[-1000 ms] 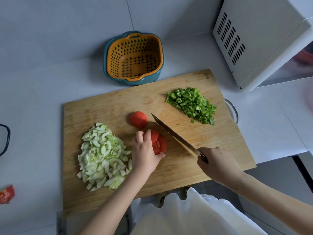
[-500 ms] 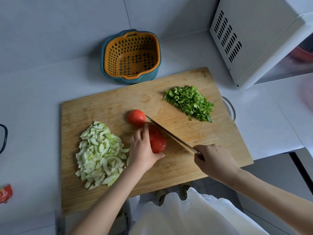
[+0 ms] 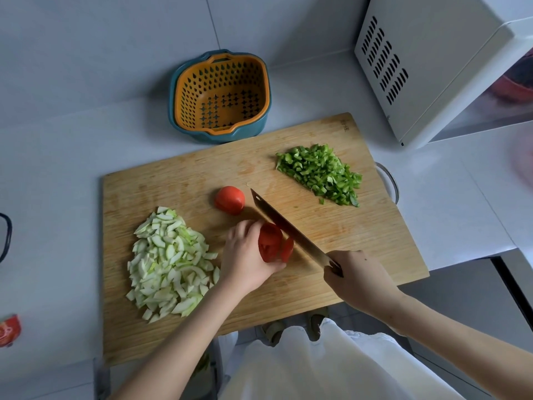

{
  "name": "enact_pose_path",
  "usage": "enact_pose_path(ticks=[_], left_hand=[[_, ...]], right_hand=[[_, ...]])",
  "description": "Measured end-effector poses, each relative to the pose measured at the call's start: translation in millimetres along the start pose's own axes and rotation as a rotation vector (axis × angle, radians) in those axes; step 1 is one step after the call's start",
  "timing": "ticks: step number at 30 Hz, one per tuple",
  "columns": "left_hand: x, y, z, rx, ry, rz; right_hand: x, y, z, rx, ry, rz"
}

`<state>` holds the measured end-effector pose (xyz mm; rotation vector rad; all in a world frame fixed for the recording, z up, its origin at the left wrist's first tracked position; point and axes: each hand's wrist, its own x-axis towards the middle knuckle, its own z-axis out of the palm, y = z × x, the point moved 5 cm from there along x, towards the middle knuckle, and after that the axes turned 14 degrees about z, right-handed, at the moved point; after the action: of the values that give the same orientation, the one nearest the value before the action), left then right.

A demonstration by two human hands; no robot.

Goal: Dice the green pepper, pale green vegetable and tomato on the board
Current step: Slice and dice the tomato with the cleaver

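On the wooden board (image 3: 178, 180), my left hand (image 3: 245, 258) holds a red tomato half (image 3: 272, 245), which shows sliced pieces at its right side. My right hand (image 3: 356, 280) grips the handle of a knife (image 3: 284, 226); its blade lies against the right side of that tomato. A second tomato half (image 3: 230, 200) sits just beyond, cut side down. A heap of diced pale green vegetable (image 3: 170, 264) lies at the board's left. Diced green pepper (image 3: 320, 171) is piled at the board's far right.
An orange colander in a teal bowl (image 3: 220, 95) stands behind the board. A white microwave (image 3: 427, 62) is at the back right. The board overhangs the counter's front edge. A red packet (image 3: 8, 330) lies at the far left.
The knife has come down through the held tomato half, and a slice now stands apart at its right. My left hand has stayed on the tomato.
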<state>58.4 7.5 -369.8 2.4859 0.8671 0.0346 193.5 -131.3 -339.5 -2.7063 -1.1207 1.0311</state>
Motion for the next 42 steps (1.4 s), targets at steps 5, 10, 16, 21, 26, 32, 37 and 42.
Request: enact_pose_path(ticks=[5,10,16,21,26,32,37,42], left_hand=[[6,11,2,-0.011,0.029,0.04],[3,26,-2,0.203,0.181,0.252],[16,50,16,0.394,-0.087,0.492],[21,60,21,0.373,-0.197,0.531],[24,55,11,0.121,-0.229,0.46],[50,26,-28,-0.097,0.06,0.226],[54,15,-10,-0.07,-0.11,0.194],[42,15,-4,-0.035,-0.187,0.265]], right_hand=[[3,-7,3,0.113,-0.056,0.05],[3,-8,-1,0.142,-0.063,0.083],[4,3,-17,0.16,-0.045,0.138],[5,8,-20,0.15,-0.037,0.143],[7,10,-19,0.15,-0.027,0.157],[6,9,-18,0.154,-0.025,0.158],[6,8,-19,0.137,-0.008,0.15],[7,8,-17,0.139,-0.004,0.141]])
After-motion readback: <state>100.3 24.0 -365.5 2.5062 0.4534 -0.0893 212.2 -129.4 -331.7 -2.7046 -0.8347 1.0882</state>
